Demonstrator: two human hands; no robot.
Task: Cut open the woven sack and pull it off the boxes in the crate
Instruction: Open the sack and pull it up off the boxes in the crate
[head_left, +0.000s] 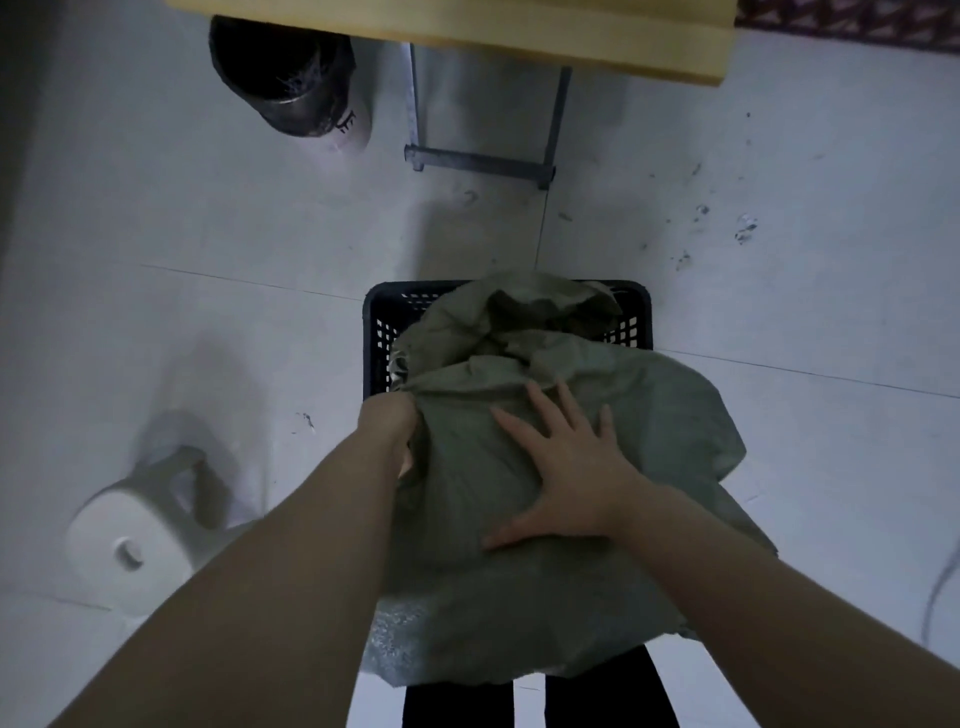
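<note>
A grey-green woven sack lies crumpled over a black perforated plastic crate on the floor and hangs down over its near side. My right hand rests flat on top of the sack with its fingers spread. My left hand reaches into the sack's left fold at the crate's edge; its fingers are hidden in the cloth. The sack's far end gapes open near the crate's back wall. No boxes and no cutting tool are visible.
A white plastic stool stands at the left. A dark bin and a yellow-topped table with a grey metal leg frame lie beyond. My dark trouser legs are at the bottom. Pale tiled floor surrounds the crate.
</note>
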